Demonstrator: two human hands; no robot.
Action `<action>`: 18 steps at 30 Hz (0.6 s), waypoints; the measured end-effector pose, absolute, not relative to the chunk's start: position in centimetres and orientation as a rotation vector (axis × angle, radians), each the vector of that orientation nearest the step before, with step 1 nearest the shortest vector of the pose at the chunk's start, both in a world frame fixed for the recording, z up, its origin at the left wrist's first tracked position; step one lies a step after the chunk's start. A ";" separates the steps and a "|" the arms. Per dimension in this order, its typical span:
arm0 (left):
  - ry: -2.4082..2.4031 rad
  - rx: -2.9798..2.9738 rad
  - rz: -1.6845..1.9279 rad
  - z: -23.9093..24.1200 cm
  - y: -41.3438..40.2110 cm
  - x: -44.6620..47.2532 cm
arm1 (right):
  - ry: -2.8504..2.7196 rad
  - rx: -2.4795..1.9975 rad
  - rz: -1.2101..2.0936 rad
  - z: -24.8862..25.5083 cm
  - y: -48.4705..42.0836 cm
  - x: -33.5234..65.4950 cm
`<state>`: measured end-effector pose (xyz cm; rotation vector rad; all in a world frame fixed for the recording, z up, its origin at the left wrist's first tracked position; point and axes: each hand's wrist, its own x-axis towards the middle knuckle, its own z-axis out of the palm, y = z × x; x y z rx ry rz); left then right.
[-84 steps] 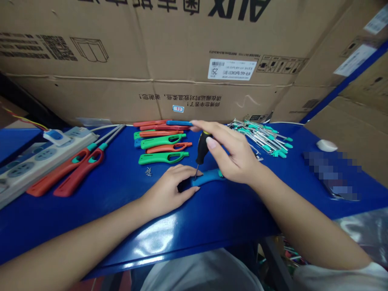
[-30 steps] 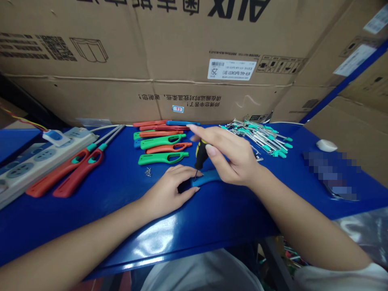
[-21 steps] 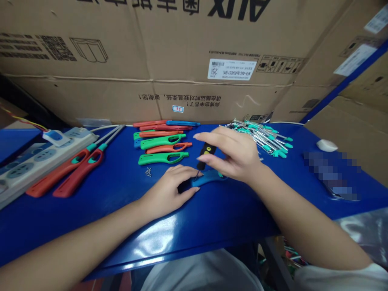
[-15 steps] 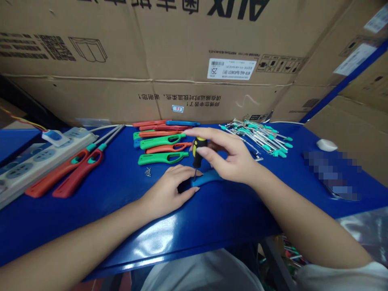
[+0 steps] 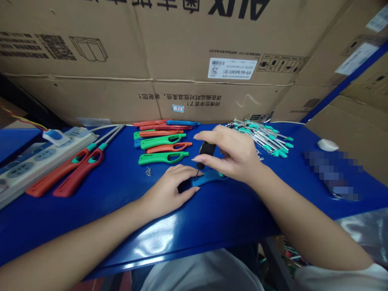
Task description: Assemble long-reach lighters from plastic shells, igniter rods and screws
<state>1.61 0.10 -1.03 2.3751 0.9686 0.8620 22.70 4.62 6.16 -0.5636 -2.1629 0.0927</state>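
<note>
Honestly, from the head view the main thing is keeping the driver (image 5: 207, 149) square to the blue handle (image 5: 209, 178). It's leaning a bit, tip down near the handle's left end, and I'd guess a tilted tip slips easily. The right hand (image 5: 238, 155) pinches the driver between thumb and fingers; I'd press straight down and turn in short twists. The left hand (image 5: 165, 188) grips that left end, fingers one side, thumb the other, with the handle lying on the surface (image 5: 121, 222). Good hold, but I'd watch those fingertips, they're right beside the tip.

Counts: one driver, one blue handle being worked on, two lighters (image 5: 80, 176) with rods fitted, one power strip (image 5: 42, 155). Stacked shells (image 5: 163, 157) look like nine or so, but they overlap, so don't quote me. Loose rods (image 5: 266, 139) are too tangled to count, and the screws (image 5: 148, 171) are too tiny.
</note>
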 end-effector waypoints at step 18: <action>0.973 2.372 0.861 -0.9 0.2 1.7 | -2.180 -0.517 0.407 6.0 4.4 22.4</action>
